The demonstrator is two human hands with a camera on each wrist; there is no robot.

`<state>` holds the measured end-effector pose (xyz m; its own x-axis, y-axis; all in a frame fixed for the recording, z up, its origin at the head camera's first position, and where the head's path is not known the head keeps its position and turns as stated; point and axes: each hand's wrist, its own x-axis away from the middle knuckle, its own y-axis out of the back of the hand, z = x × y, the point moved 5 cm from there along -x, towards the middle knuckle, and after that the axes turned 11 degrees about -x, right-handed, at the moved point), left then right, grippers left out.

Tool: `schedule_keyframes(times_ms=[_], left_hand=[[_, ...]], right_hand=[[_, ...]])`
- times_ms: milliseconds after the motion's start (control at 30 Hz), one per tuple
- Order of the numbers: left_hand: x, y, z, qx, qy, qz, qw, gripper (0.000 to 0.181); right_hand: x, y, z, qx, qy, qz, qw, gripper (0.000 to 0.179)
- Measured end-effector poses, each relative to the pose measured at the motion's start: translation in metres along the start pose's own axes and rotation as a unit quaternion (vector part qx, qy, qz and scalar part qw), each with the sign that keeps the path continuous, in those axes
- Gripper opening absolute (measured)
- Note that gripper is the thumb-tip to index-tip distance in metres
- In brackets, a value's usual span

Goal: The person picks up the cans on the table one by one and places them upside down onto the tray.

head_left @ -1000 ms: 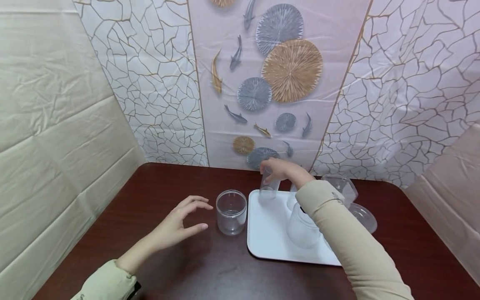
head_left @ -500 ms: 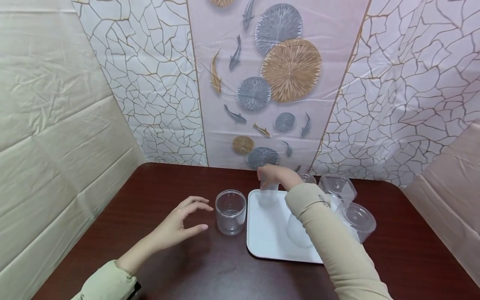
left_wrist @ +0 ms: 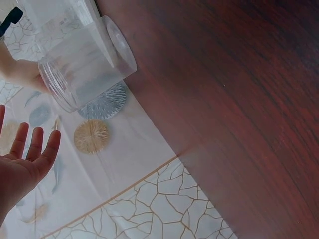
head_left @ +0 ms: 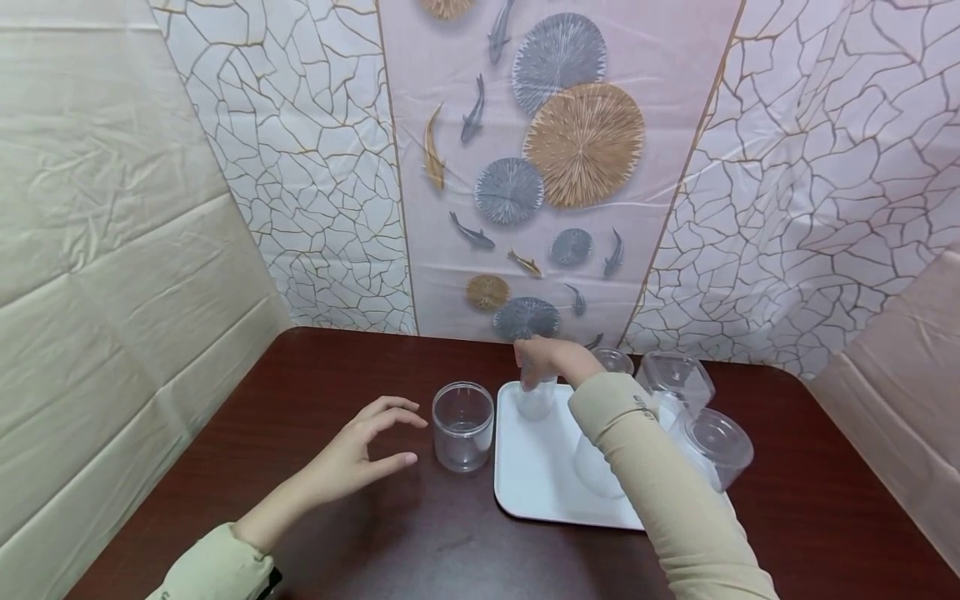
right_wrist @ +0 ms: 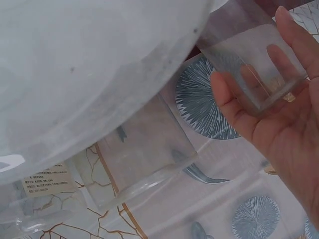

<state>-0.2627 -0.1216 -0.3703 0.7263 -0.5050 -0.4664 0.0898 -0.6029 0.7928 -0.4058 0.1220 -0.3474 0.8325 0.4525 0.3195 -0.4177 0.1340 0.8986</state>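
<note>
At the back left corner of the white tray [head_left: 528, 496], my right hand [head_left: 546, 360] grips a clear cup [head_left: 536, 403] from above. The right wrist view shows thumb and fingers around the cup's [right_wrist: 244, 40] upper part. The cup's base is at the tray surface; whether it bears on it I cannot tell. My left hand [head_left: 358, 450] is spread on the left, fingers apart and holding nothing. Close to its fingertips, but apart from them, a clear round jar [head_left: 462, 429] stands upright on the table, left of the tray. The left wrist view shows this jar [left_wrist: 87, 64] too.
On the tray a rounded clear container [head_left: 594, 468] is partly hidden by my right sleeve. Behind and right of the forearm are a clear cup [head_left: 613, 360], a squarish clear container [head_left: 677, 375] and a round clear tub [head_left: 722, 446]. A patterned cloth [head_left: 510, 250] backs the table.
My right hand has come down and slightly towards me with the cup, and the forearm has swung left, uncovering more of the containers behind. The left hand and the jar stay in place.
</note>
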Motion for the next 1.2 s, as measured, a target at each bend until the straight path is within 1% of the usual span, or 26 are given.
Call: schedule_keyframes(times_ms=[233, 400, 667, 833, 1000, 1200], left_hand=[[-0.0007, -0.0007, -0.0013, 0.004, 0.004, 0.002, 1.0000, 0.038], [-0.0003, -0.0011, -0.0012, 0.001, 0.006, 0.006, 1.0000, 0.036], [0.0016, -0.0021, -0.0006, -0.001, 0.002, 0.003, 1.0000, 0.035], [0.0034, -0.0032, 0.0008, -0.002, 0.008, 0.005, 1.0000, 0.035], [0.0036, -0.0036, 0.0010, -0.003, 0.006, 0.006, 1.0000, 0.035], [0.0030, -0.0026, 0.0000, -0.006, 0.007, 0.007, 0.9999, 0.035]], right_hand=[[-0.0005, -0.0009, -0.0002, 0.007, -0.004, -0.005, 1.0000, 0.035], [0.0001, -0.0007, 0.0018, 0.007, -0.011, -0.005, 0.9999, 0.035], [-0.0001, -0.0036, -0.0015, -0.005, -0.038, -0.009, 0.9992, 0.034], [-0.0014, -0.0057, -0.0033, -0.001, -0.034, -0.013, 0.9993, 0.033], [-0.0008, -0.0049, -0.0022, 0.005, -0.022, -0.014, 0.9996, 0.039], [0.0038, 0.0017, 0.0004, 0.018, -0.032, -0.011, 0.9993, 0.051]])
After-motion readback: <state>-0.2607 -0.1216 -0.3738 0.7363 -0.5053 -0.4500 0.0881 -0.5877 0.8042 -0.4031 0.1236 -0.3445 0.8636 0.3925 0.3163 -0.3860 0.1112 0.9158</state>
